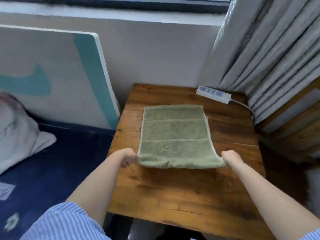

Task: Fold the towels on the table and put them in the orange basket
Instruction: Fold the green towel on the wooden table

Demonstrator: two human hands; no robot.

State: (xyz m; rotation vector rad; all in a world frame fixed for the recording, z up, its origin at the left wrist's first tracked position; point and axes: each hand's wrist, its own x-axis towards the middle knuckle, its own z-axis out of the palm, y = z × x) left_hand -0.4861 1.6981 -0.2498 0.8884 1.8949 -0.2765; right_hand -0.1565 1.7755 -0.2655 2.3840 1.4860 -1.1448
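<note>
A green towel (174,132) lies spread on the wooden table (181,191), its far edge flat and its near edge lifted off the wood. My left hand (127,157) pinches the near left corner. My right hand (229,157) pinches the near right corner. Both hands hold the near edge a little above the table, so the towel curves up toward me. No orange basket is in view.
A white power strip (213,94) with its cable lies at the table's far right corner. Grey curtains (270,54) hang at the right. A bed with a dark blue cover (52,170) and a pillow (19,132) is at the left, a white and teal board (57,75) behind it.
</note>
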